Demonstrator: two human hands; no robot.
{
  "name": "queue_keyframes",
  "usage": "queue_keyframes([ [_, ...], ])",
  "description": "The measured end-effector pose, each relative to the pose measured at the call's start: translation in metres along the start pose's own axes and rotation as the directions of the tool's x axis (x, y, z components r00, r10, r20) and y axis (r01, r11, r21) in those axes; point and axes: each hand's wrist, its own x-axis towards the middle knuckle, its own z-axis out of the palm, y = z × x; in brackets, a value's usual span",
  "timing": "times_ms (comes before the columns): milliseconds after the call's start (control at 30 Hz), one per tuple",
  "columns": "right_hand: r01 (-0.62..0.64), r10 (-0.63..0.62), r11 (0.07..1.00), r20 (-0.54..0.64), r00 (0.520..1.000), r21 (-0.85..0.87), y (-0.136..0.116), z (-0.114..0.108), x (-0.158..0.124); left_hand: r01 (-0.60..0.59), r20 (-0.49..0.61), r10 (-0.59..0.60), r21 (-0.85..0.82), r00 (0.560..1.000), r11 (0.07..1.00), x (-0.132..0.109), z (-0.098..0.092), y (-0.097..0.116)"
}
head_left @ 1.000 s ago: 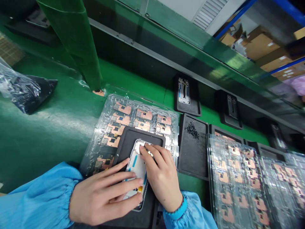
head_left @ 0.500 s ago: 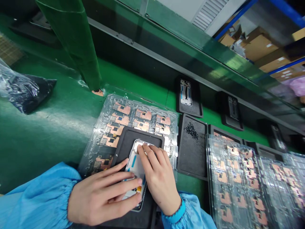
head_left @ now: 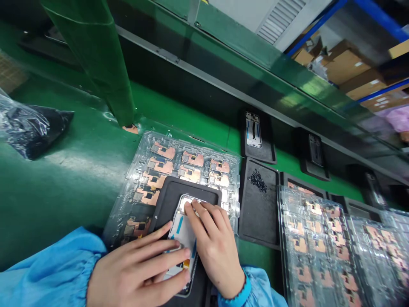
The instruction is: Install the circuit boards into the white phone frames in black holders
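Squarely pinned: phone frame [head_left: 182, 225] in black holder [head_left: 166, 200].
Green tabletop [head_left: 64, 179] bears a clear tray [head_left: 133, 170] of circuit boards [head_left: 191, 158], the black holder atop it; left grip [head_left: 137, 273] lies released across the phone frame's lower half, right grip [head_left: 214, 251] unclenched, fingertips on its upper end.

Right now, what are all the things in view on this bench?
clear tray: one, transparent, centre
copper boards: several, copper, in it
black holder: one, black, over its near part
phone frame: one, white, in the holder
flat tray: one, black, to their right
other clear trays: several, transparent, far right
belt holders: at least two, black, behind
bag: one, clear over dark, far left
post: one, green, upper left
boxes: several, brown, upper right
left hand: one, blue sleeve, flat on the frame
right hand: one, blue sleeve, fingertips on its far end
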Motion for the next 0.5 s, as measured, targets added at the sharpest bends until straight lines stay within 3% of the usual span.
queue_keyframes([
  [133, -0.013, 0.013, 1.000, 0.011, 1.000, 0.016, -0.001, -0.002, 0.001, 0.018, 0.002, -0.018, 0.003, 1.000, 1.000, -0.003, 0.003, 0.001],
  [367, 0.025, -0.015, 0.995, 0.095, 0.995, -0.098, -0.008, -0.004, 0.000, 0.024, 0.062, -0.026, 0.032, 0.998, 0.999, -0.003, -0.001, -0.001],
  [433, 0.035, -0.034, 0.999, 0.077, 0.996, -0.015, 0.000, -0.006, 0.000, 0.046, 0.124, -0.054, 0.069, 0.991, 0.997, -0.001, -0.006, -0.002],
  [500, 0.027, -0.034, 0.985, 0.038, 0.999, 0.173, 0.014, -0.010, -0.003, 0.120, 0.178, -0.147, 0.153, 0.973, 0.981, -0.003, -0.011, -0.004],
])
